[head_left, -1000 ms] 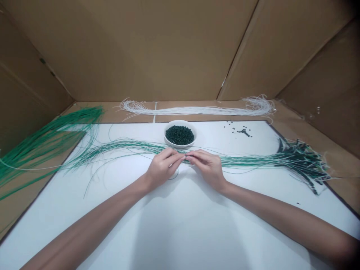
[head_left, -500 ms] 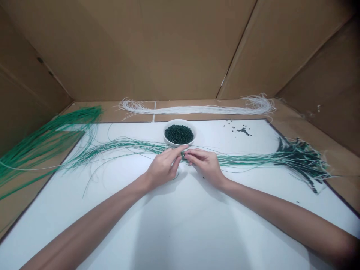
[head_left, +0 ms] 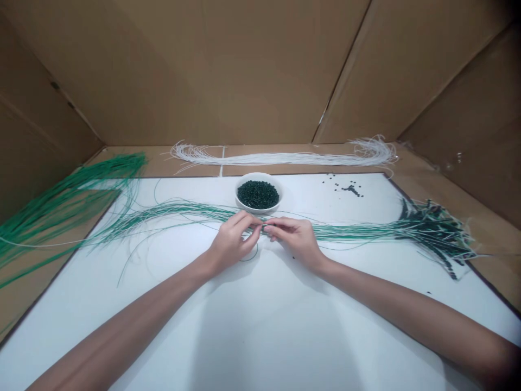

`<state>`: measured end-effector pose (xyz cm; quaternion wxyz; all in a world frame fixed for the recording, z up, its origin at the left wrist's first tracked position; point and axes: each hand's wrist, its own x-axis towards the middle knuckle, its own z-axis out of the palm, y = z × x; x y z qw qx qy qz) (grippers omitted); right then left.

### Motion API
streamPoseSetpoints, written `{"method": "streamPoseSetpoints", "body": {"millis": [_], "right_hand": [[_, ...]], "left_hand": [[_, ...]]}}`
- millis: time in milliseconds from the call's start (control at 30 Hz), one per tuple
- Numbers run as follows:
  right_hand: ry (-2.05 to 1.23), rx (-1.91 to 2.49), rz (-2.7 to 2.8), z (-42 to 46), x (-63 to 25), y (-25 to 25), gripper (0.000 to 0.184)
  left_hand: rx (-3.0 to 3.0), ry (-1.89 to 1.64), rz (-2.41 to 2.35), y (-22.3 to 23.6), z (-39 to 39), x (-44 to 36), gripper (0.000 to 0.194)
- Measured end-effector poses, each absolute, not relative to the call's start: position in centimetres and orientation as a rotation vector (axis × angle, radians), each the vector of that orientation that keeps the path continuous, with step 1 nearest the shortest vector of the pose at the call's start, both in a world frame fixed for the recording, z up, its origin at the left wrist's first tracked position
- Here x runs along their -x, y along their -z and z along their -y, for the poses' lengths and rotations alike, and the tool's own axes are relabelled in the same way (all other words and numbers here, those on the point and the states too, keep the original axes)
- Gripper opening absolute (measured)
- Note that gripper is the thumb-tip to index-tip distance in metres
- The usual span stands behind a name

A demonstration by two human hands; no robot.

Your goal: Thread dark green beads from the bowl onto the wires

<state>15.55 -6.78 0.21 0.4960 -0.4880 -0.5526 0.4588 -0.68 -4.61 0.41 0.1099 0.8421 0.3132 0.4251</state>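
Observation:
My left hand (head_left: 235, 239) is closed in a pinch on a thin green strand, part of which loops out below the fingers. Its fingertips almost meet those of my right hand (head_left: 293, 239), which pinches a tiny dark piece that looks like a bead at the strand's end; the fingers partly hide it. Behind both hands runs a long bundle of green and white strands (head_left: 354, 232). Its right end fans out into strand tips covered with dark green beads (head_left: 435, 233). Just beyond my fingers stands a white bowl (head_left: 240, 202) heaped with loose dark green beads (head_left: 258, 194).
Loose dark beads (head_left: 353, 189) lie scattered at the back right of the white board (head_left: 268, 326). White strands (head_left: 280, 158) lie along the cardboard wall (head_left: 211, 70). Another pile of green strands (head_left: 81, 190) spreads at the left.
My left index finger, stretched out toward the bowl before, has curled down into a pinch near the right fingertips. My right hand has barely moved.

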Motion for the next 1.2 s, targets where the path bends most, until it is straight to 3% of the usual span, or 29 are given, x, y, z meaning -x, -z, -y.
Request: {"method": "streamPoseSetpoints", "body": {"millis": [1200], "right_hand": [[-1.172, 1.178, 1.211, 6.97, -15.71, -0.5, 0.021]], "left_hand": [[-2.378, -1.224, -1.009, -0.57, 4.55, 0.85, 0.002]]}}
